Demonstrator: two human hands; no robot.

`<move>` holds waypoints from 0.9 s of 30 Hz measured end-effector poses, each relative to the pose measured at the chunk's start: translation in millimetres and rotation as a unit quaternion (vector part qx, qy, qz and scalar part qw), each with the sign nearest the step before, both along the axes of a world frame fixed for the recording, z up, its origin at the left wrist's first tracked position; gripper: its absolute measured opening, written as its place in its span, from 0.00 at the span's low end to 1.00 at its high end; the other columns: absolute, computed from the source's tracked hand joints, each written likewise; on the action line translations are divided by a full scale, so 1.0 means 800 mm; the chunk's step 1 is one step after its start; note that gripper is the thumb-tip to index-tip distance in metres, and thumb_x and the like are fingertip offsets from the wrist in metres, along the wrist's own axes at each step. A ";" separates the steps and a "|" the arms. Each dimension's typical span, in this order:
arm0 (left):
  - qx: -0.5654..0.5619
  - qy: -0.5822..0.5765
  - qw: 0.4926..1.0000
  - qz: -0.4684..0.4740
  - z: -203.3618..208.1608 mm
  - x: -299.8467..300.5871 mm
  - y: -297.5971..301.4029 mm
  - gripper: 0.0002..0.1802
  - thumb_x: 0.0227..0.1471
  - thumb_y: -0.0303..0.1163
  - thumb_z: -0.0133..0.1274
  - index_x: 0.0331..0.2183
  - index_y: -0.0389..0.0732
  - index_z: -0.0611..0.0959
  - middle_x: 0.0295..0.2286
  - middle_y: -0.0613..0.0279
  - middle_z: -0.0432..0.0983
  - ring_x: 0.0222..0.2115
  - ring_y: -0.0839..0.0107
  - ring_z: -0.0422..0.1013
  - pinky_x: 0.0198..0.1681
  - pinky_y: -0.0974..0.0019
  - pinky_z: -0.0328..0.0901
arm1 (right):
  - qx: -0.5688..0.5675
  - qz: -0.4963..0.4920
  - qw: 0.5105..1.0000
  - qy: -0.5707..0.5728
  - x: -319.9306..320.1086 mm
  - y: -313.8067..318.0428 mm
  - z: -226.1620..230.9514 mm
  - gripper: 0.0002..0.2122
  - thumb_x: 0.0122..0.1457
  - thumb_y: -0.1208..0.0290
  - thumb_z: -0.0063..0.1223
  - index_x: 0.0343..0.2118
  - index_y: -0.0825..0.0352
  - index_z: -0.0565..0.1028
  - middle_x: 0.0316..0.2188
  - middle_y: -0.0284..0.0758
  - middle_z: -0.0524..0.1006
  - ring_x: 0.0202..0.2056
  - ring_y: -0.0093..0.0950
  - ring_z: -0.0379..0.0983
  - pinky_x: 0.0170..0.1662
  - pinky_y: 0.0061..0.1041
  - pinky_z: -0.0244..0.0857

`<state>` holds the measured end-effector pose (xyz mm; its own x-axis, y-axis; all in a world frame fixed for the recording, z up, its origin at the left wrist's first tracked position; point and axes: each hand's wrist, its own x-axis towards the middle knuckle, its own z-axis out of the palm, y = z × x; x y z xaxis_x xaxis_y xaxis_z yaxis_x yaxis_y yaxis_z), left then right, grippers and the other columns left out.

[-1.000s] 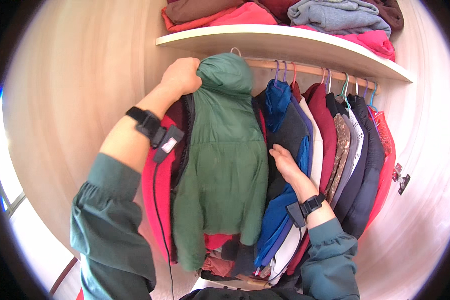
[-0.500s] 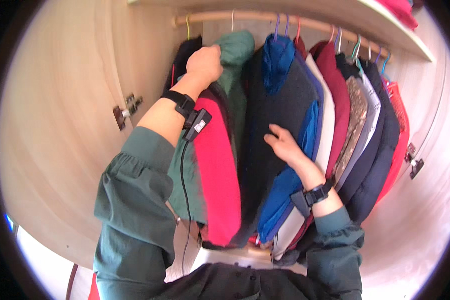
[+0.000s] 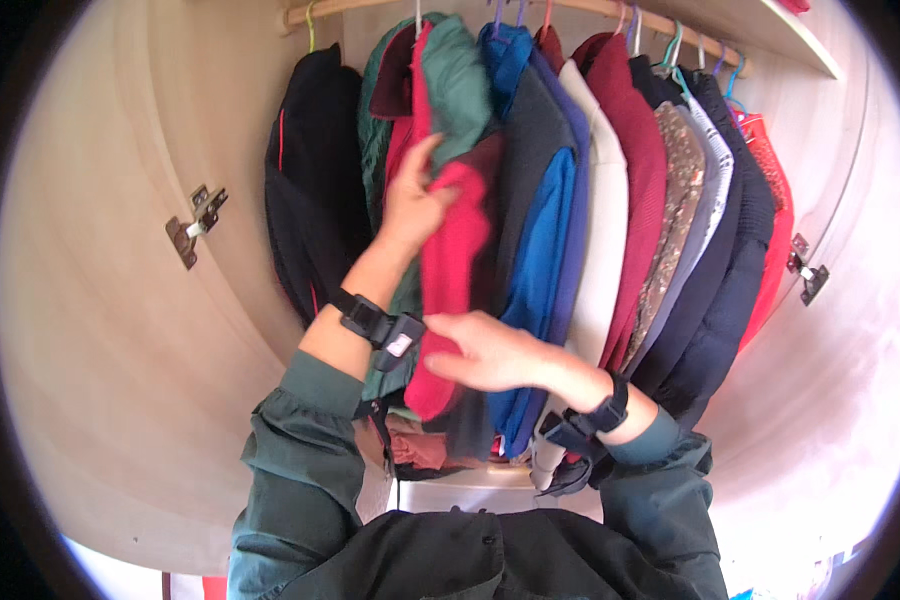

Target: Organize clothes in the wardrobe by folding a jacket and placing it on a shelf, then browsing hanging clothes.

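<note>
Left hand point(image 3: 413, 200) is raised into the row of hanging clothes, fingers spread and pressed against the pink-red fleece garment point(image 3: 448, 270), its thumb side lying against the fabric's left edge rather than closing round it; whether any fold is pinched behind the palm cannot be told. Below it and slightly to its right, the right hand point(image 3: 490, 352) lies flat and open across the lower part of the same fleece, fingers pointing left, touching the cloth without gripping it. Both wrists carry dark bands with small black units, and both forearms wear dark green sleeves. Just above the left hand hangs the green puffy jacket point(image 3: 457, 85), its shoulder resting against the top of the fleece, with a dark maroon collar point(image 3: 395, 85) tucked just beside it. Left of the left hand, a black jacket point(image 3: 305, 180) hangs alone near the end of the wooden rail point(image 3: 355, 8). Right of both hands, the clothes pack closely together: a blue and dark grey garment point(image 3: 540, 220), a cream one point(image 3: 600, 230), a dark red one point(image 3: 635, 170), a brown patterned one point(image 3: 675, 200), a navy padded coat point(image 3: 720, 270) and a red mesh piece point(image 3: 770, 230) at the far end. Metal hinges point(image 3: 192, 225) sit on the pale wardrobe wall, well left of the left hand.
</note>
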<state>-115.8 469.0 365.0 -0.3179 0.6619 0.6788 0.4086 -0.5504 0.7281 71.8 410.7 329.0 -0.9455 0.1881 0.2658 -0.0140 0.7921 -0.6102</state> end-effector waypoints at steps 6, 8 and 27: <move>0.312 0.257 0.853 0.329 0.084 0.031 -0.065 0.32 0.35 0.26 0.51 0.48 0.37 0.66 0.45 0.42 0.63 0.50 0.48 0.58 0.54 0.57 0.51 | 0.176 -0.194 0.911 0.317 0.081 0.000 0.092 0.06 0.47 0.78 0.49 0.28 0.73 0.70 0.22 0.41 0.69 0.26 0.33 0.69 0.31 0.30 0.63; 0.289 0.383 0.872 0.100 0.120 0.088 -0.084 0.31 0.37 0.36 0.55 0.46 0.38 0.68 0.48 0.46 0.62 0.52 0.51 0.56 0.55 0.53 0.48 | 0.106 -0.271 0.853 0.434 0.092 0.050 0.112 0.08 0.48 0.79 0.47 0.31 0.75 0.70 0.26 0.40 0.72 0.32 0.27 0.69 0.39 0.28 0.63; 0.269 0.548 0.783 0.122 0.154 -0.019 -0.090 0.12 0.34 0.22 0.57 0.13 0.33 0.69 0.19 0.53 0.65 0.27 0.56 0.65 0.31 0.61 0.62 | -0.177 -0.090 0.954 0.224 -0.071 0.122 0.166 0.14 0.42 0.64 0.54 0.21 0.74 0.72 0.20 0.38 0.73 0.24 0.25 0.68 0.26 0.25 0.61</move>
